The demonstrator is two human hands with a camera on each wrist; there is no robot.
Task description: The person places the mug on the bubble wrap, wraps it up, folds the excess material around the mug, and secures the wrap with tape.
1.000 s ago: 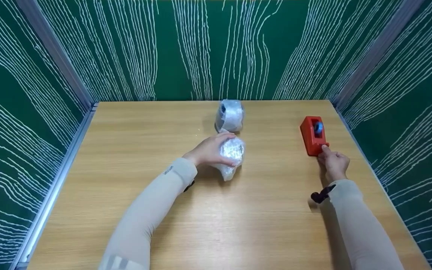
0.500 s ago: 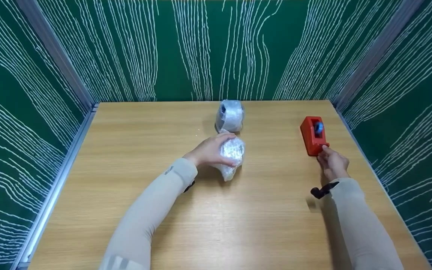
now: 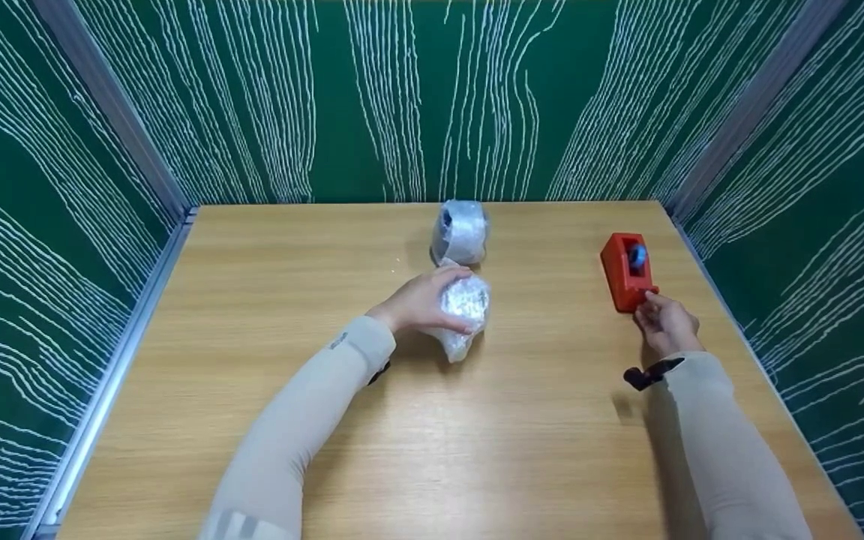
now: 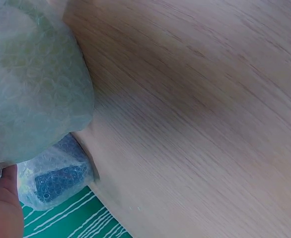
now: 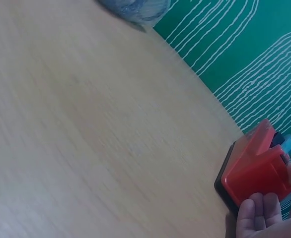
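Observation:
On the wooden table, my left hand (image 3: 432, 302) grips a bubble-wrapped bundle (image 3: 466, 304), thumb and fingers spread around its sides. The left wrist view shows the same wrapped bundle (image 4: 36, 84) close up, its contents blurred by the wrap. Off to the right stands a red tape dispenser (image 3: 621, 274) with a small blue roll (image 3: 637, 256) in it. My right hand (image 3: 667, 322) is at its front end, thumb at the cutter lip and fingers against the front face (image 5: 259, 181). Whether a strip of tape lies between thumb and fingers cannot be made out.
A second bubble-wrapped item (image 3: 460, 231) stands just behind the held bundle, near the table's back edge. Green panels (image 3: 589, 97) with white wavy lines enclose the table (image 3: 537, 450) at the back and both sides.
My right wrist has turned and shifted slightly, the hand staying at the dispenser's front end. The left hand, the wrapped bundle and the dispenser have not visibly moved.

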